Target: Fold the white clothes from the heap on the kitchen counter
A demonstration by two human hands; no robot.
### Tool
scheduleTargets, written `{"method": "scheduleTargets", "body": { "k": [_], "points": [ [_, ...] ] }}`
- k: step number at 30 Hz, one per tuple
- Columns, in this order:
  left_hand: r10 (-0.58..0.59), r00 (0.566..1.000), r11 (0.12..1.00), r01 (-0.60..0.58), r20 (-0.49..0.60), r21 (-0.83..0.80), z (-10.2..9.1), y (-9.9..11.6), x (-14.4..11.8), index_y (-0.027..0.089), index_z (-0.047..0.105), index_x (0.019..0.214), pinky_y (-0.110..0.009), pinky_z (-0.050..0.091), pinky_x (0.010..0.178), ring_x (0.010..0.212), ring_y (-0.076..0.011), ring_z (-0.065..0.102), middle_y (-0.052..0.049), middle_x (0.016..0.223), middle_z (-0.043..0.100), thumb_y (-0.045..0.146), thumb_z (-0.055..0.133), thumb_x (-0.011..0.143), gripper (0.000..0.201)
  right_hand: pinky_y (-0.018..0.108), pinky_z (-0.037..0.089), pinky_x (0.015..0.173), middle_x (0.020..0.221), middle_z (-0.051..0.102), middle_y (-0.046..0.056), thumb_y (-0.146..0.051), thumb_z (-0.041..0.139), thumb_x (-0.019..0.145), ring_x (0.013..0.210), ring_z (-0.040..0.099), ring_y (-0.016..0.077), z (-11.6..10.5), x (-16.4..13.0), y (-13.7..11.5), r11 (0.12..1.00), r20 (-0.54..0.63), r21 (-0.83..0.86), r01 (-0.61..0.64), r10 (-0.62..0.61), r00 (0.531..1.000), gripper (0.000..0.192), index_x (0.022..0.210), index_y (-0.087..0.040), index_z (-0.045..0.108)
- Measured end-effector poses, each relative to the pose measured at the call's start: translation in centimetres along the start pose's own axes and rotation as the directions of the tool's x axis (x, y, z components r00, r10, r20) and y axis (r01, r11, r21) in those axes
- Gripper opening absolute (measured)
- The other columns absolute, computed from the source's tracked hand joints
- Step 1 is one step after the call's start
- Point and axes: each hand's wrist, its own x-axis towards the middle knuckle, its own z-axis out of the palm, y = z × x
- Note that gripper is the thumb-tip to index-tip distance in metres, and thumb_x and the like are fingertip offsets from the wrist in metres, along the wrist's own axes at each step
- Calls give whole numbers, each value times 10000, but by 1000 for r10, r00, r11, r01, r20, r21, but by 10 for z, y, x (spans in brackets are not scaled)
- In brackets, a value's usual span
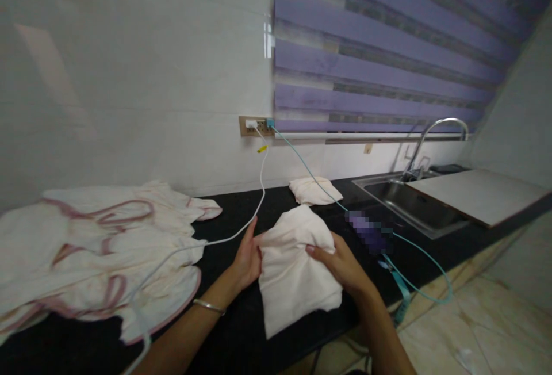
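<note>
On the black counter (pixel 241 214) at six o'clock, I see my left hand (pixel 246 260) and right hand (pixel 340 263) on a folded cream cloth (pixel 293 271). My left fingers press flat against its nine o'clock edge; my right fingers curl over its three o'clock side, gripping it. A pile of pink-trimmed garments (pixel 99 248) lies at nine o'clock, a smaller folded cloth (pixel 314 190) at twelve, the sink (pixel 409 202) at two.
</note>
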Motion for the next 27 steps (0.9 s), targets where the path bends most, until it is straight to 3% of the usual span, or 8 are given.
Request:
{"method": "scheduleTargets", "body": {
  "k": [3, 6, 10, 17, 22, 27],
  "points": [
    [-109, 984, 993, 114, 140, -28, 1, -1, -3, 90, 661, 1288, -475, 491, 1067, 1216, -365, 664, -192, 1169, 758, 765, 541, 862, 807, 387, 543, 874, 1145, 764, 95, -494, 854, 709, 984, 710, 284, -14, 34, 5, 997, -22, 38, -65, 66, 998, 578, 1169, -163, 741],
    [5, 982, 997, 9, 189, -71, 0, -3, 0, 127, 560, 1437, -458, 407, 1166, 1309, -328, 608, -169, 1296, 714, 601, 601, 920, 702, 375, 555, 805, 1086, 777, 112, -474, 902, 625, 902, 724, 277, -26, 70, 15, 982, -7, 84, -170, 171, 985, 615, 1121, -143, 748],
    [181, 981, 981, -175, 76, -81, -2, -3, 6, 199, 392, 1567, -432, 350, 1220, 1347, -282, 581, -138, 1415, 645, 278, 677, 925, 707, 397, 562, 851, 1060, 782, 124, -410, 930, 583, 899, 736, 274, -29, 117, 24, 957, 166, 160, -243, 217, 962, 628, 1117, -144, 734],
    [309, 938, 940, -326, -154, -98, -14, -3, 17, 262, 383, 1554, -449, 434, 1160, 1319, -298, 598, -135, 1488, 581, 246, 741, 876, 767, 410, 559, 895, 1033, 785, 130, -378, 926, 593, 900, 742, 267, -21, 185, 43, 941, 377, 125, -315, 249, 892, 553, 1055, -140, 738],
    [252, 938, 950, -287, -238, -124, -31, -5, 22, 313, 470, 1461, -447, 476, 1106, 1254, -288, 640, -106, 1552, 514, 208, 726, 872, 651, 420, 573, 858, 968, 791, 122, -357, 925, 566, 899, 744, 288, -32, 220, 46, 948, 375, 94, -303, 248, 893, 508, 996, -147, 754],
    [188, 956, 972, -214, -224, -98, -43, -4, 20, 325, 533, 1414, -468, 424, 1149, 1334, -318, 582, -95, 1602, 450, 237, 706, 883, 565, 404, 587, 731, 912, 790, 133, -319, 904, 565, 800, 742, 298, -57, 253, 44, 947, 246, 135, -293, 254, 935, 456, 964, -151, 759]
  ]
}}
